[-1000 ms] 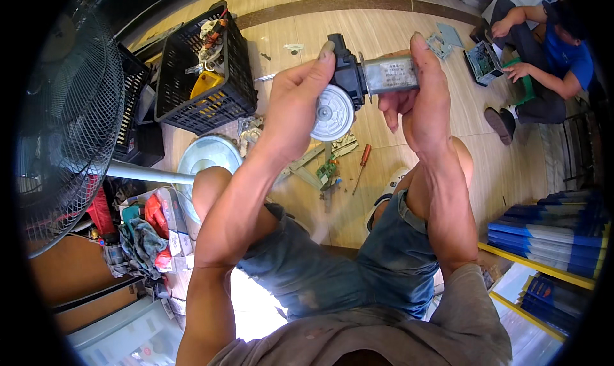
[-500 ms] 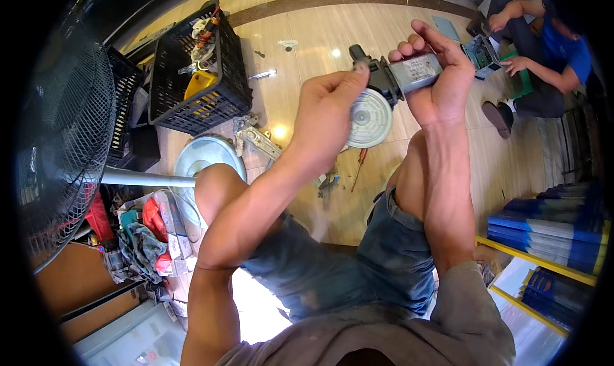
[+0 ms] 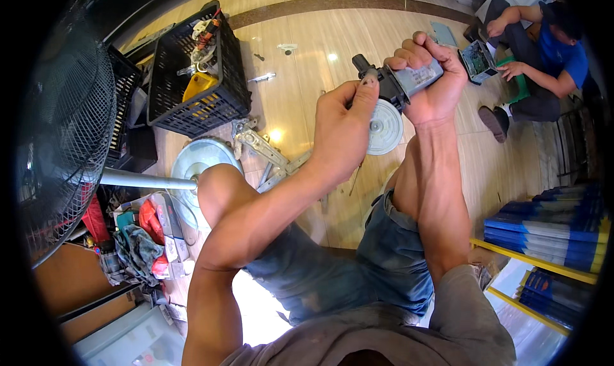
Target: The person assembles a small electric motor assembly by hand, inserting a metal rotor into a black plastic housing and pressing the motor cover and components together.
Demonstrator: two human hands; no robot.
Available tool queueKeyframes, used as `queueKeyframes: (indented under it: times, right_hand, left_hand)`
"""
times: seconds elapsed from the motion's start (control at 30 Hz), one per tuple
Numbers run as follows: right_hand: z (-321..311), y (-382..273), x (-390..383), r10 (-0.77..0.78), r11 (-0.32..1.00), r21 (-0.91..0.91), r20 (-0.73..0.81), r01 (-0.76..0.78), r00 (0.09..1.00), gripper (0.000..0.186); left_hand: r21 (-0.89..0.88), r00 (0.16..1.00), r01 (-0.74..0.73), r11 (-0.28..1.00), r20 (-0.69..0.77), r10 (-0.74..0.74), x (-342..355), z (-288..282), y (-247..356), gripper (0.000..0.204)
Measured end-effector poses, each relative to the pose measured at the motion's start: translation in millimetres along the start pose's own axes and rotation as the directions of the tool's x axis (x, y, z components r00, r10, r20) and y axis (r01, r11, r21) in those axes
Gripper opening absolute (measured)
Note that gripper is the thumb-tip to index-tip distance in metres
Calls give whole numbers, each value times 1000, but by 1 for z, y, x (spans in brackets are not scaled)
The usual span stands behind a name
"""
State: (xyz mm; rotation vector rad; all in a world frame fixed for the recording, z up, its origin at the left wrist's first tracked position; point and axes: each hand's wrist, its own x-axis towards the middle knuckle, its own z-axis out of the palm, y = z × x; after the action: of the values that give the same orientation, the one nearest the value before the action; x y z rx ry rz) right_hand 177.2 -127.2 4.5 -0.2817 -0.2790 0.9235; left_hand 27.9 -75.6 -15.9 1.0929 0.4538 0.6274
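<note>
Both hands hold a small electric gear motor [image 3: 419, 78] up above the floor. It has a silver metal can, a black plastic housing with a stubby connector [image 3: 362, 63], and a pale grey round gear cover [image 3: 384, 129]. My right hand [image 3: 440, 101] is wrapped around the silver can, fingers curled over its top. With thumb and fingers, my left hand [image 3: 345, 126] grips the black housing beside the connector; its fingertips are partly hidden. Below on the floor, partly covered by my left forearm, lies a metal scissor-arm linkage [image 3: 262, 147].
A black plastic crate [image 3: 198, 104] with tools and a yellow part stands at left, near a fan [image 3: 64, 142] on a round base [image 3: 185, 154]. At far right a person in blue [image 3: 556, 53] handles an open metal box [image 3: 476, 60]. Stacked blue packets [image 3: 543, 225] are at right.
My right fingers, stretched out before, have curled around the motor's can. The motor has shifted slightly right and tilted, and my left hand has moved right with it.
</note>
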Motion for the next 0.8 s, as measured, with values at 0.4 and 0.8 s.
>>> queueKeyframes:
  times: [0.4, 0.8]
  right_hand:
    - [-4, 12, 2, 11, 1000, -4, 17, -11, 1000, 39]
    - [3, 12, -8, -171, 974, -168, -92, 154, 981, 26]
  left_hand:
    - [374, 983, -162, 913, -19, 183, 6, -11, -7, 48]
    - [396, 977, -196, 897, -3, 215, 4, -6, -2, 45]
